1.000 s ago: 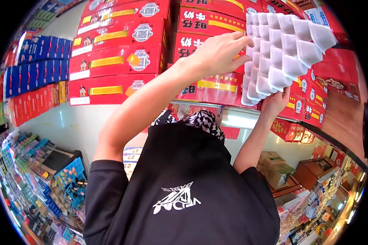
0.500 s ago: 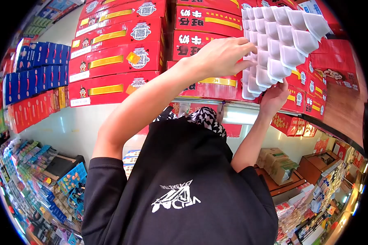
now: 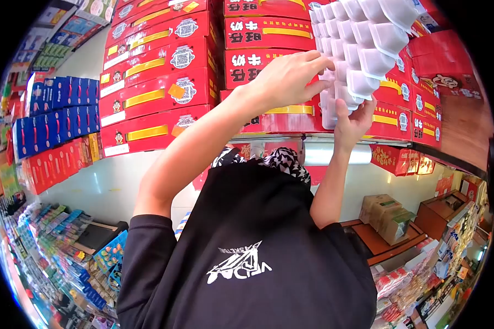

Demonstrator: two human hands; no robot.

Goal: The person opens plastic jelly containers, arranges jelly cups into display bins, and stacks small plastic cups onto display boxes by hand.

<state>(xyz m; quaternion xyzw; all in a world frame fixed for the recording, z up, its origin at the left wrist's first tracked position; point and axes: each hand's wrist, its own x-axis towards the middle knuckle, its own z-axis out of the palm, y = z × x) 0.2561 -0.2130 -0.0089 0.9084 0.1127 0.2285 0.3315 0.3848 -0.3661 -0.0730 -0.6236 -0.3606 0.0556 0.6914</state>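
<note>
A white plastic pack of joined cups (image 3: 343, 49) stands tilted between my two hands, the bases of its cups towards me. My left hand (image 3: 291, 79) reaches across from the left, its fingers bent and thumb a little apart, tips on the cups near the pack's left side. From below, my right hand (image 3: 354, 123) grips the lower edge, thumb on the near side and fingers partly hidden behind. Behind the pack are stacked red cartons (image 3: 274, 33) with yellow strips and printed lettering. I cannot see whether the cups hold anything.
More red cartons (image 3: 162, 98) with round printed codes are stacked at the left. Beyond them are blue boxes (image 3: 55, 98) on a shelf. A clear plastic roll (image 3: 335, 154) lies below the cartons' edge. Brown cardboard boxes (image 3: 387, 216) stand lower right.
In the view, the pack and both hands have shifted slightly left. My right thumb has come round onto the pack's near side. My left fingers stay at the cups.
</note>
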